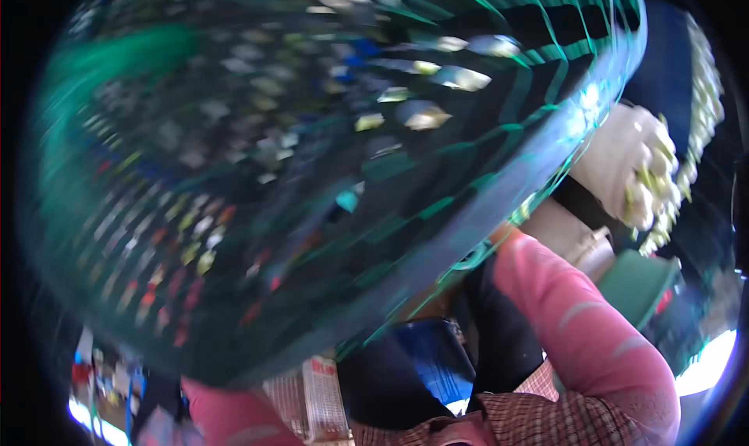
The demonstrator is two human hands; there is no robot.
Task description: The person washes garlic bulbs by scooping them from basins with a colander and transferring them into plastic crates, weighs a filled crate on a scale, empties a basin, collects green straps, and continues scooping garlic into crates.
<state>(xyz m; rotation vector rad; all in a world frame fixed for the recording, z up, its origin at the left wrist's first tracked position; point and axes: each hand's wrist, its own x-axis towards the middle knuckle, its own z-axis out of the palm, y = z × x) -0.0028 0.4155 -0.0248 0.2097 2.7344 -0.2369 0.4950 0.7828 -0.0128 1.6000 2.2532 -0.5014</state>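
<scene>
A big round hoop net (468, 212) with a shiny pale rim and green mesh is raised and tilted across most of the head view, smeared by motion. Many small blurred bits of white, yellow and red show across its mesh. My right hand (504, 231), at the end of a pink sleeve, is closed at the lower right of the rim; the net hides most of its fingers. My left arm, in a pink sleeve (234, 415), reaches up behind the net's lower edge, and the left hand is hidden there.
White bud-like pieces with yellow-green tips (651, 173) bunch at the right, beside a pale rounded container (612, 157). Below them is a green tub (640, 286). A blue container (437, 360) stands near my dark-clothed legs, with a clear-sided box (324, 399) to its left.
</scene>
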